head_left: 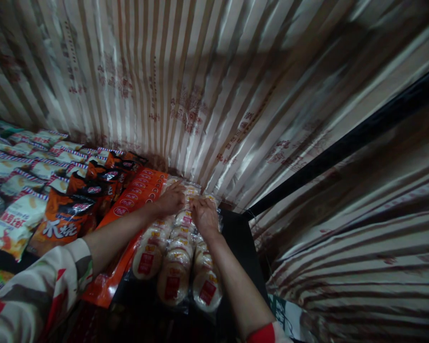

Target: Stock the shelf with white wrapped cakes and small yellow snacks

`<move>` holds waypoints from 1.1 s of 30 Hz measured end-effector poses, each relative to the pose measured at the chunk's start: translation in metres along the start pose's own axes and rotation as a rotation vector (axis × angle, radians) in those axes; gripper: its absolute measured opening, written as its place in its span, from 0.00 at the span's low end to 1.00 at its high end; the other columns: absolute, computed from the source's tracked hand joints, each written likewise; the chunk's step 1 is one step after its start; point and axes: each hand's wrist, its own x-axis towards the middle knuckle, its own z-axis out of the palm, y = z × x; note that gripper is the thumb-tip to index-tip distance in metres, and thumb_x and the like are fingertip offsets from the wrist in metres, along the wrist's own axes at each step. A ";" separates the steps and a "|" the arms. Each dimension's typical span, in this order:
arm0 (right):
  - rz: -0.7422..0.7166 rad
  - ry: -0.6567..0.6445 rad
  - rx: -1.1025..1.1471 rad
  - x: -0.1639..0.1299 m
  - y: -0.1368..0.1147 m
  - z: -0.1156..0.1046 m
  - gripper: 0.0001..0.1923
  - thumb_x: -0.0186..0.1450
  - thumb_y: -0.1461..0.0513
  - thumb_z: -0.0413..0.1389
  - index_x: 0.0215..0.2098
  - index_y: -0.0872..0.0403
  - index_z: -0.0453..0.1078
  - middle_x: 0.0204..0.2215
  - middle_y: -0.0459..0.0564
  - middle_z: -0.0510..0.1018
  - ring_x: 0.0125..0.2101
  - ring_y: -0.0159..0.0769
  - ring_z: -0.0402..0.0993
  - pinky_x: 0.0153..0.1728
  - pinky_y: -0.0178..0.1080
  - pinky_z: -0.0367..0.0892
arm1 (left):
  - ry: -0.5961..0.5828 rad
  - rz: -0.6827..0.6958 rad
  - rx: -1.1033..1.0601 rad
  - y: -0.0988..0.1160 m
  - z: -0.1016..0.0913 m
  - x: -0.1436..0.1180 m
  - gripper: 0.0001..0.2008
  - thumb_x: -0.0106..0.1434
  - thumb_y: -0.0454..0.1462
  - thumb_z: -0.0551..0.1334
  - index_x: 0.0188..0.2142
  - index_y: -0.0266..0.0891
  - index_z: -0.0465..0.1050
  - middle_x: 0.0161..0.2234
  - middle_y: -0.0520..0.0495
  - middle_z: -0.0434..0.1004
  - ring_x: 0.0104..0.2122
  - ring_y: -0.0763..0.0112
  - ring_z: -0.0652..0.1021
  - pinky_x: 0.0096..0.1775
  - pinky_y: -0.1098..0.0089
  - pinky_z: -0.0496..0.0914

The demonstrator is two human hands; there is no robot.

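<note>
Light, even pressure looks best here: left hand (170, 199) and right hand (204, 216), both half-curled, over the far part of three rows of wrapped round cakes (173, 283) on one black surface (239, 247), beside one orange printed strip (134, 196). Whether either hand actually grips anything, impossible to tell

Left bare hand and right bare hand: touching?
Apart. In the head view, round, pale packs in clear plastic show in the gap between left hand and right hand.
</note>
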 end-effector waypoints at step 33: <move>-0.066 -0.127 0.167 -0.030 0.002 -0.019 0.05 0.63 0.65 0.56 0.30 0.52 0.74 0.32 0.47 0.78 0.39 0.39 0.65 0.45 0.41 0.56 | 0.068 -0.063 -0.024 0.004 0.004 0.000 0.05 0.55 0.32 0.59 0.28 0.40 0.74 0.39 0.46 0.77 0.51 0.64 0.70 0.64 0.54 0.50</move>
